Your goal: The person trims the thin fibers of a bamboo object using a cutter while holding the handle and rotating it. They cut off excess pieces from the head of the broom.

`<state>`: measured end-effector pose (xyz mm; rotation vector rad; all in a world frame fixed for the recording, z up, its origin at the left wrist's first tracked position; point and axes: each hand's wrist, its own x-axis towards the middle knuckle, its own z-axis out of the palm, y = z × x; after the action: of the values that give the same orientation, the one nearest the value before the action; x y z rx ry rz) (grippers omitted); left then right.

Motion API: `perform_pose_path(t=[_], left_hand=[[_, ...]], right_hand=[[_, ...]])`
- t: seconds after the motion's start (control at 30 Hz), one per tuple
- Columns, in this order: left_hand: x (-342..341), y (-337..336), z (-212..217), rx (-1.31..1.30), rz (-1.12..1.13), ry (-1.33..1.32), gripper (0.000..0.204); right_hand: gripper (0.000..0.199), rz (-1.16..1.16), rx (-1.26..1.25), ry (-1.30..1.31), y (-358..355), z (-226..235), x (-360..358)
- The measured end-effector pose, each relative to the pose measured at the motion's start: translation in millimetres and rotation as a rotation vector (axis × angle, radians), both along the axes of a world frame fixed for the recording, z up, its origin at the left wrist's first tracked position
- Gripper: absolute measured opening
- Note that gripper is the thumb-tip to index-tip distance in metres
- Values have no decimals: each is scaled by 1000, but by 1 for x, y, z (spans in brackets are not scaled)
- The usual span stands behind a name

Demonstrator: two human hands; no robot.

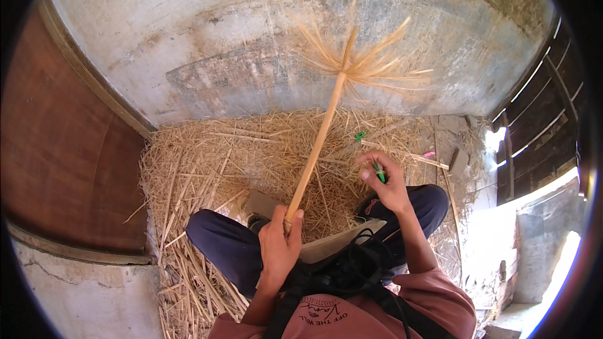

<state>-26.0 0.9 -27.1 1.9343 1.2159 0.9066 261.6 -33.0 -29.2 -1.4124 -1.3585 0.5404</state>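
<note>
My left hand (280, 242) is closed round the lower end of a long pale stick, likely bamboo (319, 140). The stick leans up and to the right, and its far end is split into many thin strips (377, 66) that fan outward. One thicker core piece (348, 47) stands up among them. To the right of the stick, my right hand (391, 183) is raised above my knee with fingers curled. It holds a small green-handled tool (379, 172) whose working end I cannot make out. The right hand is apart from the stick.
Straw-like shavings and loose sticks (207, 169) cover the floor around my crossed legs. A pale board (342, 238) lies across in front of me. A green scrap (360, 135) and a brown block (458, 161) lie on the far side. A stained wall (239, 44) rises behind.
</note>
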Motion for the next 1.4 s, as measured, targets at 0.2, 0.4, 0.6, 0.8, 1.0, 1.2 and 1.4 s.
perform_pose_path(t=[0.2,0.4,0.6,0.8,1.0,1.2,1.4], left_hand=[[-3,11,-7,52,72,-1,20],[-1,12,-13,80,105,-20,19],[1,3,-8,45,99,-24,21],[3,-3,-12,41,41,-26,22],[-2,1,-6,50,83,-9,20],[-23,13,-5,-63,95,54,20],[-37,19,-5,3,96,135,22]], right_hand=[[21,-253,174,-16,-13,22,3],[18,-464,355,231,-6,38,25],[41,-374,367,-387,37,53,6],[53,-411,196,-299,69,43,6],[22,-278,75,-37,72,18,31],[25,-179,-35,-278,44,19,89],[32,-122,-189,-438,13,39,135]])
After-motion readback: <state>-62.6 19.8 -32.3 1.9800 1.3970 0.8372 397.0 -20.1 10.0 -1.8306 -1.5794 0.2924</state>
